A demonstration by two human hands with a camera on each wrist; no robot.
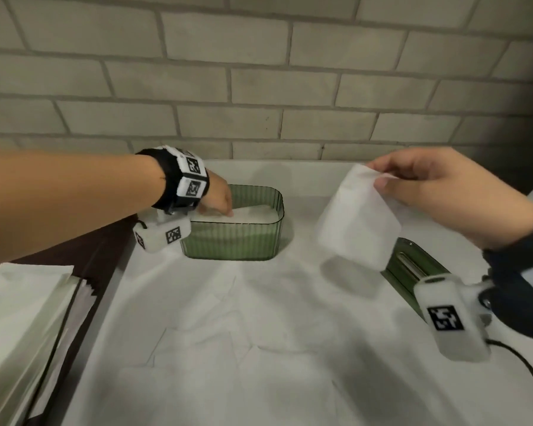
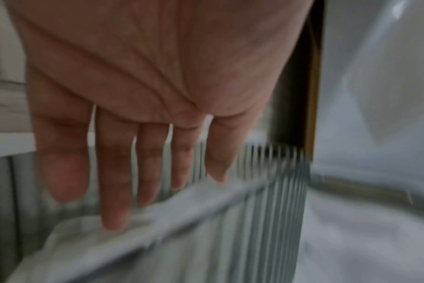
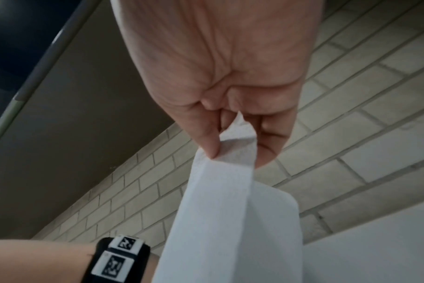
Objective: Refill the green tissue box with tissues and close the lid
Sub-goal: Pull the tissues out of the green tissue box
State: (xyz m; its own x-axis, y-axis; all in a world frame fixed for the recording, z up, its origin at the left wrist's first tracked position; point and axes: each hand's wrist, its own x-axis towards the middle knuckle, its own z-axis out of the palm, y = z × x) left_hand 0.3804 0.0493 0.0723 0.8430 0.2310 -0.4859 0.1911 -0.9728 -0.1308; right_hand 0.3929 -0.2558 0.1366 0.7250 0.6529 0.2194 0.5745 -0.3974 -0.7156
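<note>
A green ribbed tissue box (image 1: 234, 241) stands open at the back middle of the white table, with white tissues (image 1: 253, 215) lying inside. My left hand (image 1: 217, 201) reaches into its left end, straight fingers (image 2: 116, 191) pressing down on the tissues (image 2: 90, 245) within the ribbed wall (image 2: 266, 210). To the right, my right hand (image 1: 419, 182) is raised above the table and pinches the top corner of a single white tissue (image 1: 356, 219), which hangs down; the pinch on this tissue (image 3: 230, 201) shows in the right wrist view. The green lid (image 1: 410, 265) lies on the table beneath that tissue.
A brick wall (image 1: 259, 87) runs close behind the table. A stack of white paper (image 1: 22, 318) sits at the left on a dark surface. Creased white sheets (image 1: 243, 333) cover the tabletop in front. A black cable (image 1: 523, 367) trails at the right front.
</note>
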